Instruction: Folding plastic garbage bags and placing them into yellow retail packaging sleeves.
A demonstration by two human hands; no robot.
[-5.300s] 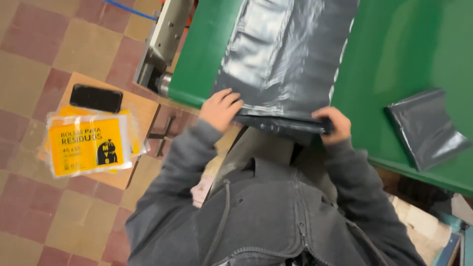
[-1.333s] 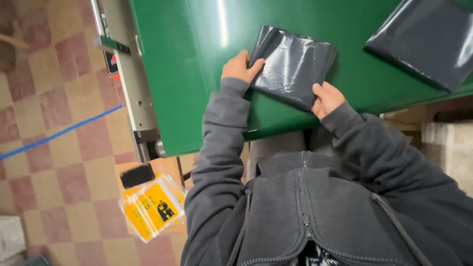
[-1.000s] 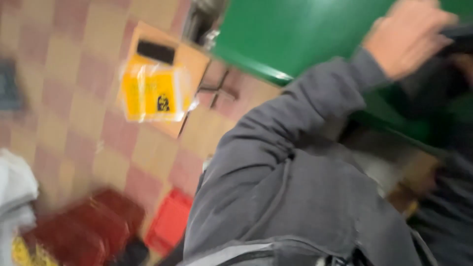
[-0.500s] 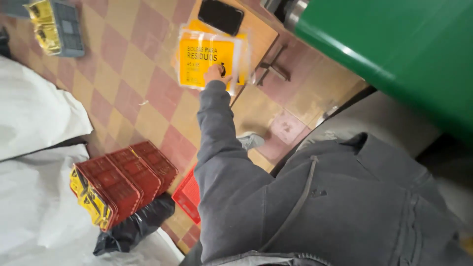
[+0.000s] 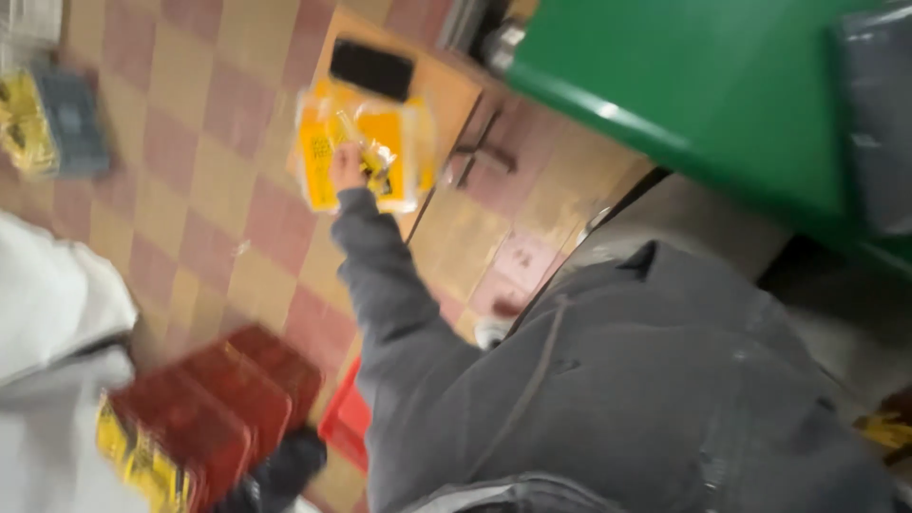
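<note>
Heavy motion blur throughout, soft indoor light, faint glare

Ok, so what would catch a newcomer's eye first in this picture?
Probably the yellow plastic packets on a low wooden board left of centre, where the left hand grasps one. Next, the bright green table filling the upper right, with a grey bag at its edge. Red crates stand at the lower left on the checked floor.

left hand now gripping yellow packet, lifted off board
</note>
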